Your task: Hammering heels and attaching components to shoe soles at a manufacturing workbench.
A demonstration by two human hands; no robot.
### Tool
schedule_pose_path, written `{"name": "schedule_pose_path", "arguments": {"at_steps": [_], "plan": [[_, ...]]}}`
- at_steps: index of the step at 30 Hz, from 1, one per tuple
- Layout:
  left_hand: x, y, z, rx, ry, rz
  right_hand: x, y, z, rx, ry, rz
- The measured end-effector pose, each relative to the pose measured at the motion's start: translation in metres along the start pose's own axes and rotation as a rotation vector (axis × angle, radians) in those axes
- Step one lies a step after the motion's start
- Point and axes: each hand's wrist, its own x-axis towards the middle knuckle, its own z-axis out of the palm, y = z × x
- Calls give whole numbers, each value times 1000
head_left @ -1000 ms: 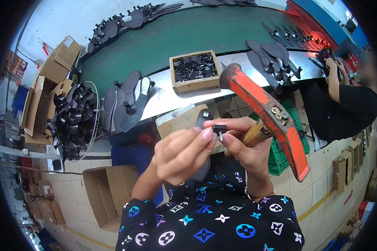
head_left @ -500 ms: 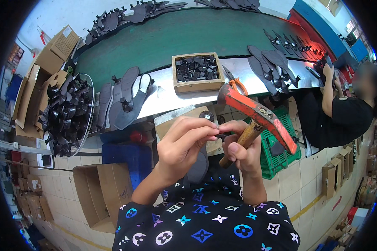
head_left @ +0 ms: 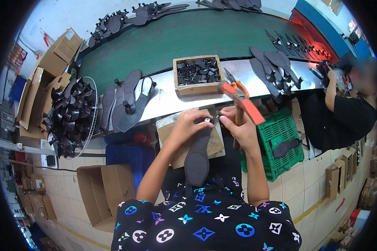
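Note:
My left hand (head_left: pixel 191 125) is closed around the heel end of a dark sandal (head_left: pixel 197 165), which lies sole up with its toe toward me. A small pale spot shows at the heel top between the fingers. Just beside it, my right hand (head_left: pixel 242 130) pinches a small black heel tip (head_left: pixel 218 115) between thumb and forefinger. That same hand keeps a hammer (head_left: pixel 246 104) with a red head and wooden handle against the palm, head pointing up. Under the sandal is a pale board (head_left: pixel 165 125).
Behind my hands, a wooden box (head_left: pixel 197 90) of black heel tips stands on the metal ledge, with orange-handled pliers (head_left: pixel 241 88) alongside. Sandals (head_left: pixel 130 108) lie left; a wire basket (head_left: pixel 95 104) holds black heels. A green crate (head_left: pixel 282 136) and a co-worker (head_left: pixel 335 113) are at right.
My hands have come down and apart from a shared pinch. The left now grips the sandal's heel; the right holds the small tip beside it, and the hammer has tilted and shifted.

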Motion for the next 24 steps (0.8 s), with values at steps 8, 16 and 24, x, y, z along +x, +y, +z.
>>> {"name": "schedule_pose_path", "arguments": {"at_steps": [8,16,24], "plan": [[-39,-1,-26,30,251,-93,25,16,40,-118,-264,-36],[-49,-10,-21,44,300,-90,35,21,48,-431,-409,-265],[-51,-9,-23,-74,317,-137,30,0,54,-546,-475,-336]]}}
